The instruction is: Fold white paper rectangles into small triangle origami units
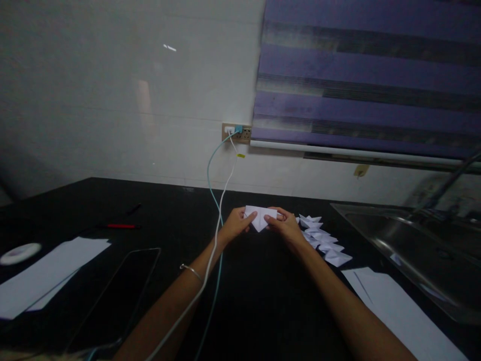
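Observation:
Both my hands meet over the middle of a black countertop [263, 301]. Between them I hold a small folded white paper [260, 218] with a point hanging down. My left hand [236, 224] pinches its left side, thumb on top. My right hand [283, 224] pinches its right side. Just right of my right hand lies a row of several folded white paper pieces [323, 240].
Two cables [218, 210] run from a wall socket [236, 132] down across my left arm. A dark phone [124, 281], white sheets [45, 276], a red pen [121, 226] and a round white object [19, 252] lie at left. More sheets [394, 306] and a steel sink [413, 250] are at right.

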Motion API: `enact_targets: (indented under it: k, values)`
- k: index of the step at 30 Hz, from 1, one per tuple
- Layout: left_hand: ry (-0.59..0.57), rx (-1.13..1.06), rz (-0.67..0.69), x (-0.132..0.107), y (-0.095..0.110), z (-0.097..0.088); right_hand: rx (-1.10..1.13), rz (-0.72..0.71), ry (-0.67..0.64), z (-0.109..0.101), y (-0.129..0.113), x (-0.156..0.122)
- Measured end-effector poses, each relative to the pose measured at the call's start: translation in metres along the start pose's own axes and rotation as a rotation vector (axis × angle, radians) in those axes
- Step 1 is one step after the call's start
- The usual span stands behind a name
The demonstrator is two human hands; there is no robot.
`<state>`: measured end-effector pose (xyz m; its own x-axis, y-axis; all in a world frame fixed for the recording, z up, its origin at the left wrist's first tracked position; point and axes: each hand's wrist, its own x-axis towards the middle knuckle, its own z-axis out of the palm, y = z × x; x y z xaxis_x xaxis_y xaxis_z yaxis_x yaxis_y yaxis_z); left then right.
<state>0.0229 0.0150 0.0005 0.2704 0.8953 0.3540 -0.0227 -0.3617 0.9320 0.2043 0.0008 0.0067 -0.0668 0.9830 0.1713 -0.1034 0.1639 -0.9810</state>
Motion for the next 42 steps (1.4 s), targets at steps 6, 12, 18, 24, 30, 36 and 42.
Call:
enact_targets:
  k: [6,12,18,24,30,36,42]
  values:
    - [-0.043,-0.065,-0.038,-0.006,0.010,-0.001,-0.080,0.014,-0.009,-0.003,-0.001,-0.001]
    - [-0.082,-0.117,-0.040,-0.006,0.012,0.000,-0.007,0.032,-0.037,-0.002,-0.003,-0.001]
    - [-0.145,-0.132,-0.054,-0.006,0.013,-0.001,0.093,0.112,-0.104,0.002,-0.007,-0.006]
    - [-0.167,-0.164,-0.094,-0.007,0.010,-0.005,0.075,0.089,-0.092,-0.003,-0.008,-0.003]
    - [-0.180,-0.143,-0.103,-0.007,0.010,-0.003,0.063,0.042,-0.066,0.000,-0.004,-0.002]
    - [-0.173,-0.075,-0.084,-0.009,0.013,0.002,0.024,-0.007,-0.077,0.006,-0.002,-0.006]
    - [-0.186,-0.128,-0.060,-0.007,0.007,0.000,0.019,0.031,-0.038,0.002,-0.001,-0.002]
